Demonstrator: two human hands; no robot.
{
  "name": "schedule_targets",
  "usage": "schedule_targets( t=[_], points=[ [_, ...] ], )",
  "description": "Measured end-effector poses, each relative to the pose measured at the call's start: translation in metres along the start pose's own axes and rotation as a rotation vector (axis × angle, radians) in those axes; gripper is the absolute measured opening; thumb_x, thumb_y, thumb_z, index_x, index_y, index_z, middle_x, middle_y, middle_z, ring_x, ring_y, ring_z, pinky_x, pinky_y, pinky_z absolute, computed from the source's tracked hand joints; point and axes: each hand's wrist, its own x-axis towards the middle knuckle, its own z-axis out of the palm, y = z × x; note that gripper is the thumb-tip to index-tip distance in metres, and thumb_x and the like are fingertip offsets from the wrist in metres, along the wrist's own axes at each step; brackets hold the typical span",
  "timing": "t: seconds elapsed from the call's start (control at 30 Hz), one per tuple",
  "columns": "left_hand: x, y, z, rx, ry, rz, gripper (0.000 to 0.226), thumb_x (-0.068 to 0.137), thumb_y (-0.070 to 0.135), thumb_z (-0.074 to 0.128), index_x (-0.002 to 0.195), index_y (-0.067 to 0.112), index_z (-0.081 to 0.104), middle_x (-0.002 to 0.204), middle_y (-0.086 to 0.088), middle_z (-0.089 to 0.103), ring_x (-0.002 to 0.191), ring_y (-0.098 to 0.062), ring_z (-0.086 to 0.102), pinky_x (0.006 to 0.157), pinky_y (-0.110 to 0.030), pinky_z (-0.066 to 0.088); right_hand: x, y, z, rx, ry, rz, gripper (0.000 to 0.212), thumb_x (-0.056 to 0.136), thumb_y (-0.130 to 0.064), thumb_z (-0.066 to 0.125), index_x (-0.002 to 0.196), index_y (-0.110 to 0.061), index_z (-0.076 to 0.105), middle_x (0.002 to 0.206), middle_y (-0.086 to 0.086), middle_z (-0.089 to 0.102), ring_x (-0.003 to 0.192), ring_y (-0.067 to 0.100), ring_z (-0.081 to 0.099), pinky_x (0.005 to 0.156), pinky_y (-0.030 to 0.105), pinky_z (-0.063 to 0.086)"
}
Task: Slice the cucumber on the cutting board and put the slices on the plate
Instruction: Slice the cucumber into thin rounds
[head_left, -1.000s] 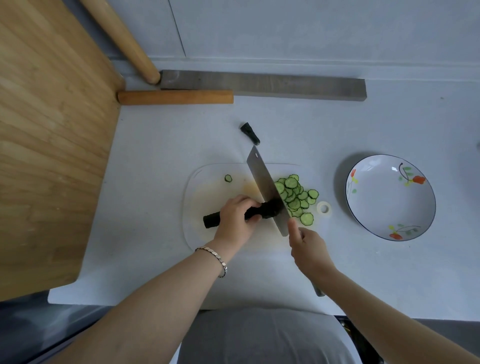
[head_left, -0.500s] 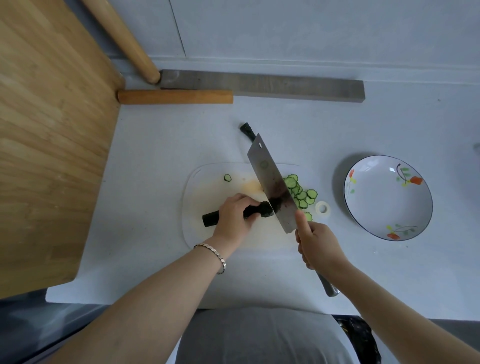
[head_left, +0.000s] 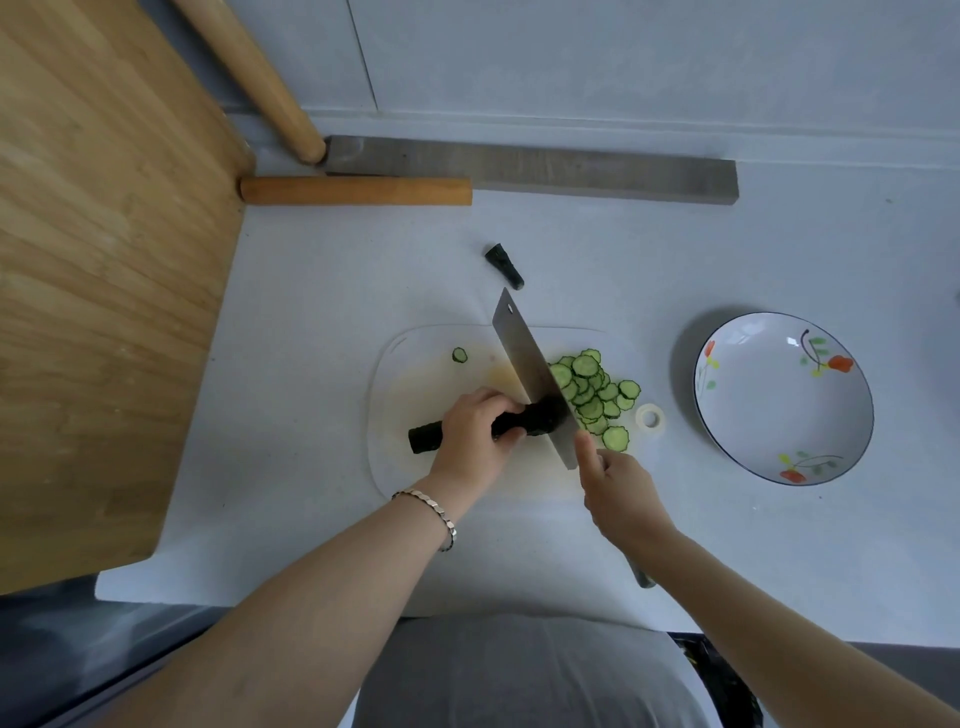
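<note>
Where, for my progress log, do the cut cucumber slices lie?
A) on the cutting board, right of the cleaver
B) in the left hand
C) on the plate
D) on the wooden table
A: the cucumber slices lie piled on the cutting board just right of the cleaver; the plate holds none.

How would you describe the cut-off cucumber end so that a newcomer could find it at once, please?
Start at the white cutting board in the middle of the table. Beyond its far edge, past the tip of the cleaver, lies the cucumber end, a short dark stub. Unlike the pale round slices and the long cucumber under the left hand, it sits off the board, alone.
</note>
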Motion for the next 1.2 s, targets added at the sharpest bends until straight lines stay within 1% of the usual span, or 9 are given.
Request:
schedule_targets(
  t=[0.17, 0.3, 0.4, 0.5, 0.67, 0.93, 1.03, 1.13, 1.2],
  points=[
    [0.002, 0.000, -0.002, -0.009, -0.010, -0.016, 0.019, 0.073, 0.008, 0.071, 0.091, 0.009, 0.068, 0.095, -0.007, 0.065, 0.090, -0.027, 0.057, 0.084, -0.038, 0.045, 0.003, 0.007, -0.003, 0.132, 0.006, 0.054, 0.053, 0.093, -0.056, 0.034, 0.067, -0.009, 0.039, 0.057, 0.008, 0.041, 0.052, 0.021, 0.035, 0.056, 0.031, 0.032],
    [0.001, 0.000, -0.003, -0.039, -0.014, -0.040, 0.019, 0.073, 0.006, 0.071, 0.091, 0.009, 0.068, 0.095, -0.008, 0.065, 0.092, -0.028, 0.056, 0.087, -0.041, 0.044, -0.004, 0.005, -0.014, 0.211, -0.011, 0.041, 0.052, 0.092, -0.056, 0.035, 0.067, -0.010, 0.036, 0.053, 0.004, 0.033, 0.046, 0.018, 0.026, 0.047, 0.025, 0.024],
    [0.001, 0.001, -0.002, -0.045, -0.017, -0.050, 0.019, 0.073, 0.005, 0.071, 0.092, 0.008, 0.068, 0.096, -0.009, 0.065, 0.093, -0.029, 0.056, 0.088, -0.044, 0.044, -0.008, 0.004, -0.019, 0.159, -0.017, 0.002, 0.054, 0.091, -0.057, 0.034, 0.063, -0.011, 0.036, 0.049, 0.001, 0.035, 0.045, 0.018, 0.029, 0.050, 0.026, 0.027],
    [0.001, 0.002, -0.003, -0.052, -0.016, -0.048, 0.020, 0.072, 0.004, 0.071, 0.092, 0.008, 0.069, 0.096, -0.010, 0.066, 0.093, -0.029, 0.057, 0.088, -0.045, 0.044, -0.008, 0.003, -0.019, 0.092, -0.023, -0.020, 0.057, 0.090, -0.059, 0.032, 0.065, -0.009, 0.040, 0.056, 0.007, 0.040, 0.051, 0.021, 0.034, 0.056, 0.032, 0.032],
    [0.001, 0.003, -0.003, -0.053, -0.013, -0.047, 0.020, 0.072, 0.004, 0.071, 0.091, 0.009, 0.069, 0.094, -0.010, 0.066, 0.092, -0.030, 0.057, 0.087, -0.045, 0.045, -0.005, 0.003, -0.014, 0.036, -0.017, -0.027, 0.053, 0.089, -0.060, 0.031, 0.069, -0.011, 0.040, 0.064, 0.011, 0.038, 0.058, 0.022, 0.034, 0.060, 0.033, 0.032],
    [0.001, 0.004, -0.004, -0.021, -0.015, -0.034, 0.019, 0.072, 0.006, 0.071, 0.091, 0.010, 0.069, 0.095, -0.007, 0.066, 0.091, -0.025, 0.057, 0.084, -0.034, 0.044, 0.008, 0.004, 0.006, 0.076, -0.008, 0.007, 0.053, 0.093, -0.057, 0.033, 0.065, -0.012, 0.034, 0.061, 0.010, 0.037, 0.057, 0.022, 0.034, 0.060, 0.033, 0.031],
    [0.001, 0.003, -0.004, -0.018, -0.019, -0.037, 0.019, 0.073, 0.007, 0.071, 0.091, 0.010, 0.068, 0.094, -0.007, 0.065, 0.091, -0.025, 0.056, 0.084, -0.035, 0.045, 0.008, 0.004, 0.005, 0.156, 0.003, 0.038, 0.055, 0.094, -0.055, 0.032, 0.062, -0.010, 0.037, 0.051, 0.004, 0.041, 0.048, 0.021, 0.036, 0.055, 0.030, 0.033],
    [0.000, 0.004, -0.005, -0.024, -0.024, -0.052, 0.019, 0.074, 0.007, 0.071, 0.092, 0.009, 0.067, 0.095, -0.007, 0.065, 0.092, -0.024, 0.055, 0.084, -0.031, 0.042, 0.002, 0.002, -0.003, 0.238, -0.005, 0.076, 0.052, 0.094, -0.055, 0.034, 0.068, -0.010, 0.037, 0.052, 0.004, 0.035, 0.044, 0.018, 0.030, 0.045, 0.023, 0.028],
    [0.001, 0.004, -0.005, -0.034, -0.026, -0.062, 0.019, 0.074, 0.006, 0.070, 0.092, 0.008, 0.066, 0.097, -0.008, 0.065, 0.093, -0.024, 0.055, 0.084, -0.029, 0.041, -0.003, 0.003, -0.010, 0.222, -0.010, 0.054, 0.053, 0.093, -0.056, 0.034, 0.067, -0.010, 0.036, 0.050, 0.002, 0.033, 0.042, 0.016, 0.028, 0.044, 0.023, 0.026]
  ],
)
